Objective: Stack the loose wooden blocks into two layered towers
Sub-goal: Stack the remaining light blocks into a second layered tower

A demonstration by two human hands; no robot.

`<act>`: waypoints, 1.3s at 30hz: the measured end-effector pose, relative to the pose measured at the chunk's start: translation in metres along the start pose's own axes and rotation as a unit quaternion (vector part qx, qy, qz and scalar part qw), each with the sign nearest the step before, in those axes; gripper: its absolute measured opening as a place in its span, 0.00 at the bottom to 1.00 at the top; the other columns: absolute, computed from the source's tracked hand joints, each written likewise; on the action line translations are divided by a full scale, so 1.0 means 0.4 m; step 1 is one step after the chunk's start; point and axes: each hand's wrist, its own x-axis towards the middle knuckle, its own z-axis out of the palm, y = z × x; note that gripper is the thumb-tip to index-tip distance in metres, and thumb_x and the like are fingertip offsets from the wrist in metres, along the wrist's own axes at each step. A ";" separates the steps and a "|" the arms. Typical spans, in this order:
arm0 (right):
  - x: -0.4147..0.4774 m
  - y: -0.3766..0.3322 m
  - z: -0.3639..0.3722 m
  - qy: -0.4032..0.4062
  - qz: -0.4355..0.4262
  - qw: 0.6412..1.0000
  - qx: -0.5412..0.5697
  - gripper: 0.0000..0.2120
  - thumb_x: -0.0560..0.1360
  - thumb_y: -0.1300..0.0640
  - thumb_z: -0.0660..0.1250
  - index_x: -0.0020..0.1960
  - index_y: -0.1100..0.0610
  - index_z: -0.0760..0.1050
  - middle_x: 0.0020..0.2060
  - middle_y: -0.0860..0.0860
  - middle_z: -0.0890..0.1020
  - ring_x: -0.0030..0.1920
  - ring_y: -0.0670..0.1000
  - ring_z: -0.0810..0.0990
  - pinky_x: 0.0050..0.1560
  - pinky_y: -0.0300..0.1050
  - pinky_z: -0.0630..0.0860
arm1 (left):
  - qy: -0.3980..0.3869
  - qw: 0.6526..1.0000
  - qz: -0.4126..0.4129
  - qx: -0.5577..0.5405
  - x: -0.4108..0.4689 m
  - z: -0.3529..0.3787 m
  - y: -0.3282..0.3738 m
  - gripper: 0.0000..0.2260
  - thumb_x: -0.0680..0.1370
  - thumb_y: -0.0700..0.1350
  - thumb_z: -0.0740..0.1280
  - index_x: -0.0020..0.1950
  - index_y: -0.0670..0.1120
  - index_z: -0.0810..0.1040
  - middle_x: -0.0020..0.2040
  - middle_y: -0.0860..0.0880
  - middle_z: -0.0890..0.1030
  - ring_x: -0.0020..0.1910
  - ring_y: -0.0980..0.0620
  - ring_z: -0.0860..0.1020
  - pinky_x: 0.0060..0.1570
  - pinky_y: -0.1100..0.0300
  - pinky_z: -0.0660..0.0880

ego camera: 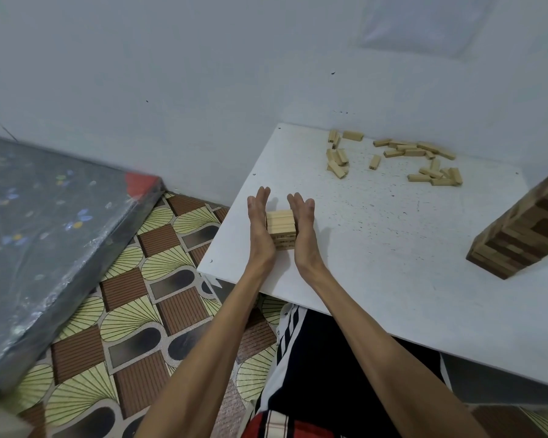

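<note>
Straight-fingered left hand and right hand flat against sides of small tower

Lighting: soft, even, moderately bright indoor light; source out of sight.
Shadows: faint and short on the white desk, beside the small block stack.
Glare: dull sheen on the plastic-wrapped mattress.
Distortion: wide-angle bending at the edges; the dark tower leans.
Blur: bottom-left corner smeared; centre sharp.
</note>
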 end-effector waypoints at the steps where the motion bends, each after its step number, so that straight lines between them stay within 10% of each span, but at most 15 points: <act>1: 0.000 0.001 0.002 0.001 0.001 1.000 0.002 0.38 0.79 0.29 0.44 0.83 0.49 0.57 0.80 0.43 0.63 0.78 0.43 0.63 0.80 0.53 0.60 | -0.001 1.000 0.000 -0.001 -0.001 0.001 0.001 0.28 0.85 0.62 0.42 0.81 0.53 0.62 0.78 0.58 0.68 0.73 0.64 0.68 0.52 0.77 0.72; 16: -0.008 -0.001 0.009 -0.007 0.003 1.000 -0.015 0.39 0.79 0.28 0.43 0.82 0.49 0.60 0.79 0.44 0.66 0.76 0.45 0.66 0.79 0.54 0.62 | -0.002 1.000 -0.002 -0.012 0.004 0.001 -0.007 0.28 0.85 0.62 0.42 0.81 0.52 0.62 0.77 0.57 0.69 0.74 0.59 0.69 0.66 0.64 0.71; 21: 0.002 -0.010 -0.077 -0.050 -0.042 0.996 -0.061 0.34 0.76 0.29 0.59 0.78 0.43 0.62 0.77 0.46 0.69 0.76 0.42 0.67 0.76 0.46 0.65 | -0.007 1.000 0.016 0.018 0.020 -0.052 0.012 0.35 0.80 0.67 0.45 0.81 0.48 0.61 0.72 0.51 0.77 0.74 0.55 0.70 0.78 0.52 0.60; 26: 0.031 -0.042 -0.198 -0.176 -0.080 0.939 -0.284 0.42 0.76 0.55 0.75 0.82 0.46 0.55 0.73 0.43 0.74 0.75 0.43 0.68 0.77 0.52 0.65 | -0.166 0.963 0.045 0.206 0.027 -0.170 0.053 0.32 0.80 0.60 0.63 0.80 0.48 0.61 0.69 0.61 0.78 0.71 0.58 0.73 0.74 0.52 0.66; 32: 0.044 -0.091 -0.220 -0.200 -0.097 0.909 -0.351 0.46 0.73 0.54 0.79 0.81 0.46 0.55 0.72 0.43 0.74 0.74 0.43 0.70 0.75 0.48 0.68 | -0.218 0.913 0.084 0.336 0.026 -0.221 0.080 0.46 0.68 0.59 0.79 0.80 0.51 0.62 0.70 0.58 0.77 0.72 0.58 0.72 0.77 0.46 0.64; 39: 0.043 -0.097 -0.194 -0.190 -0.121 0.905 -0.360 0.42 0.73 0.54 0.79 0.80 0.48 0.60 0.67 0.41 0.80 0.71 0.43 0.73 0.73 0.48 0.71 | -0.204 0.918 0.102 0.323 0.020 -0.215 0.085 0.39 0.71 0.48 0.81 0.78 0.50 0.66 0.68 0.57 0.80 0.71 0.58 0.74 0.75 0.45 0.67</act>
